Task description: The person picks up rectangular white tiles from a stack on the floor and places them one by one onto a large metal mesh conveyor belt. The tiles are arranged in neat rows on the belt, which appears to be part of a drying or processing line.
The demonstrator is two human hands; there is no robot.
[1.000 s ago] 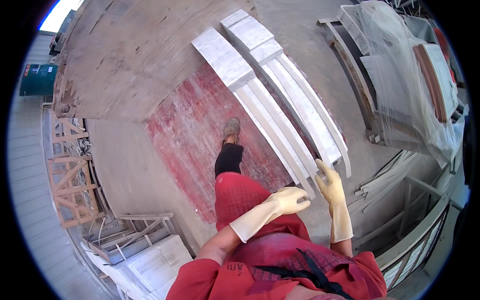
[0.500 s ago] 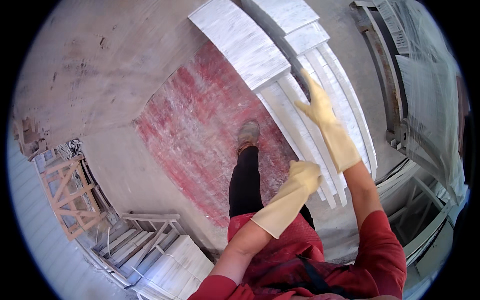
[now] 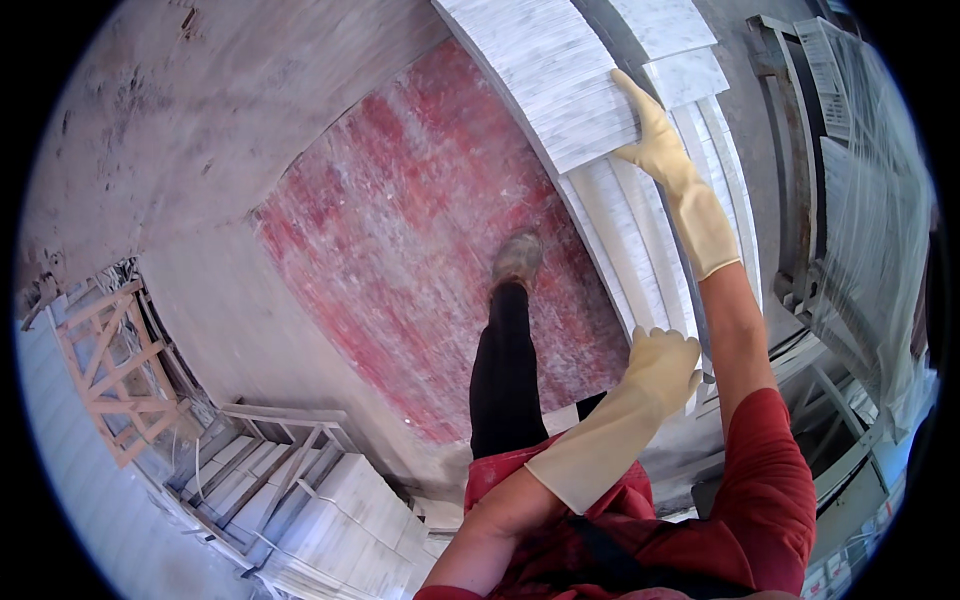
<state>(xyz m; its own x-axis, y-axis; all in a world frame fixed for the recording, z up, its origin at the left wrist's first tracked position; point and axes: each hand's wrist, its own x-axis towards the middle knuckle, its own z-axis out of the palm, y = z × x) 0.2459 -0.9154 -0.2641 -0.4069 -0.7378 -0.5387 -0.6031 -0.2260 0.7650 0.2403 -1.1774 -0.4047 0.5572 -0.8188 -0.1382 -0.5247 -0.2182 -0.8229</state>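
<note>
Both hands wear cream rubber gloves. My right hand has its thumb and fingers spread at the near corner of a stack of thin white, grey-veined stone slabs; its fingertips seem to rest on the stack's edge. My left hand is curled closed beside the near ends of long white stone strips. A small dark tip shows beside that glove, and what the fingers hold, if anything, is hidden. The strips lie side by side, partly behind my right forearm.
A second white slab stack lies to the right. My shoe stands on a dusty red floor sheet. Wooden frames and crated white slabs are at left; a metal rack and plastic sheeting stand at right.
My right hand has moved up and away from me, from over the strips to the slab stack's corner. My left hand has shifted right, and the view has turned slightly.
</note>
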